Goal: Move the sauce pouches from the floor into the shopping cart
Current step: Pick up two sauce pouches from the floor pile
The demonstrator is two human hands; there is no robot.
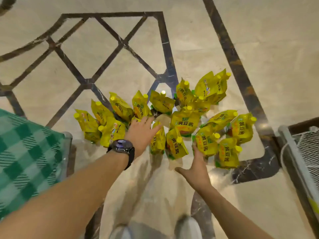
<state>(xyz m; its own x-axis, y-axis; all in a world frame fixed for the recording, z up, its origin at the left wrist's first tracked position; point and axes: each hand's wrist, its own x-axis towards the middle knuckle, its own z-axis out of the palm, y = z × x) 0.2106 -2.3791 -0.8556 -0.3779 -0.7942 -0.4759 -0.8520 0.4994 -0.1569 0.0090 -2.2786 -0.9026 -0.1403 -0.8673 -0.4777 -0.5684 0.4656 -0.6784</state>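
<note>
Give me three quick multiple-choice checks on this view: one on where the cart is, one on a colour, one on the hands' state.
1. The shopping cart shows at: A the left edge; B the right edge; C the top edge.
2. The caps of the sauce pouches are: A red; B white; C yellow.
3. Both hands are: A clenched fists; B open, reaching at the pouches; C lifting pouches over the cart.

Answers: 1 B, its wire mesh stands at the right edge. 2 C, every cap in view is yellow. 3 B, the left hand and the right hand show straight fingers.
</note>
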